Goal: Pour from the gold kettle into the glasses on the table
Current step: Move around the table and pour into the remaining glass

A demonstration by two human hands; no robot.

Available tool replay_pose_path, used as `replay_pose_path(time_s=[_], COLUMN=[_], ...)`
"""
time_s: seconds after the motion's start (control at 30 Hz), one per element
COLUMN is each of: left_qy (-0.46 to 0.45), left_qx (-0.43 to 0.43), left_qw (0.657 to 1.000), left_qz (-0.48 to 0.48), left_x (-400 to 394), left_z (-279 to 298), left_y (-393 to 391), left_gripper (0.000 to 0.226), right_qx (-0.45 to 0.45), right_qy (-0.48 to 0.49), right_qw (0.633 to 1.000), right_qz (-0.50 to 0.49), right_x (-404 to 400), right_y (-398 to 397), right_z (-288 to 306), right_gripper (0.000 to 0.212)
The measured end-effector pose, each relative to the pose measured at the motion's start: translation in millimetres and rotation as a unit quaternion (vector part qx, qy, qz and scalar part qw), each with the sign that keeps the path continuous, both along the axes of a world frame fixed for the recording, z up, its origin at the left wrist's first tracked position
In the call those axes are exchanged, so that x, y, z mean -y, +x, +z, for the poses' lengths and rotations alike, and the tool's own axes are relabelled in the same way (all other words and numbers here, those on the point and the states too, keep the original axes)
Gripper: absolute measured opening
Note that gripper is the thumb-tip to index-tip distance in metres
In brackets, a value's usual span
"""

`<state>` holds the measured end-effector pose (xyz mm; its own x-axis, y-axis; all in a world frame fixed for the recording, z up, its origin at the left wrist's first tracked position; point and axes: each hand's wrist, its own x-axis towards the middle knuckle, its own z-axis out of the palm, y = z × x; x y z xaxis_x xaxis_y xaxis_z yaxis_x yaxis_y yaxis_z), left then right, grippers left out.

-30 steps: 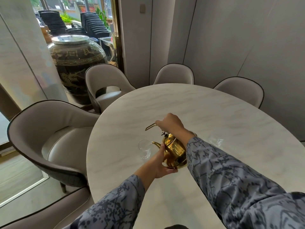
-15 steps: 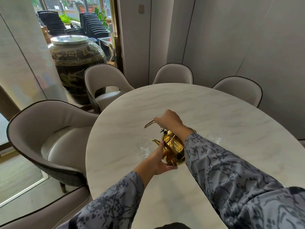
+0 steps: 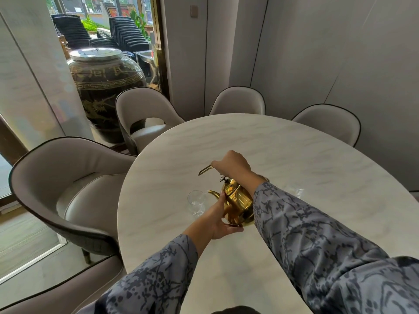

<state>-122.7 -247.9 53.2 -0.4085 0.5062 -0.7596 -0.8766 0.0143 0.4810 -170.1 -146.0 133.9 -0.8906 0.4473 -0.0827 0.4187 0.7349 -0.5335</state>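
Note:
The gold kettle (image 3: 238, 201) is over the white marble table (image 3: 249, 141), tilted left with its spout above a clear glass (image 3: 196, 202). My right hand (image 3: 231, 165) is closed on the kettle's top handle. My left hand (image 3: 221, 219) cups the kettle's lower side and base from the left. A second clear glass (image 3: 294, 191) stands to the right, partly hidden behind my right sleeve. Whether liquid is flowing from the spout cannot be made out.
Grey padded chairs ring the table: one close at the left (image 3: 68, 189), another at the back left (image 3: 145, 118), two at the back (image 3: 238, 102) (image 3: 328, 123). A big dark jar (image 3: 104, 87) stands behind them by the window.
The kettle and both hands have stayed over the left glass, shifting only slightly upward in view. The grips are unchanged.

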Motion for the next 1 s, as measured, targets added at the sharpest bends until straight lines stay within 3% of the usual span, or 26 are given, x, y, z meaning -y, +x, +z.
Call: replay_pose_path(time_s=[0.2,0.4,0.53,0.7,1.0], left_qy=[0.001,-0.022,-0.044,-0.065,-0.137], left_qx=[-0.019,-0.032,-0.049,-0.079,-0.141], left_qw=[1.0,0.999,0.998,0.994,0.981], left_qz=[-0.01,-0.013,-0.017,-0.034,-0.005], left_x=[1.5,3.6,6.7,11.0,3.1], left_z=[0.5,-12.7,-29.4,-40.5,-54.7], left_y=[1.4,-0.7,-3.2,-0.6,11.8], left_gripper=[0.083,0.089,0.097,0.086,0.087], right_qx=[0.001,-0.016,-0.022,-0.035,-0.055], right_qy=[-0.003,-0.034,-0.07,-0.132,-0.237], right_qw=[1.0,0.999,0.996,0.988,0.961], right_qz=[-0.002,-0.016,-0.049,-0.079,-0.132], right_x=[2.4,1.7,-0.6,-6.2,-23.4], right_y=[2.1,8.4,17.3,30.5,70.9], right_z=[-2.6,-13.1,-22.5,-37.7,-48.8], right_gripper=[0.035,0.039,0.045,0.048,0.054])
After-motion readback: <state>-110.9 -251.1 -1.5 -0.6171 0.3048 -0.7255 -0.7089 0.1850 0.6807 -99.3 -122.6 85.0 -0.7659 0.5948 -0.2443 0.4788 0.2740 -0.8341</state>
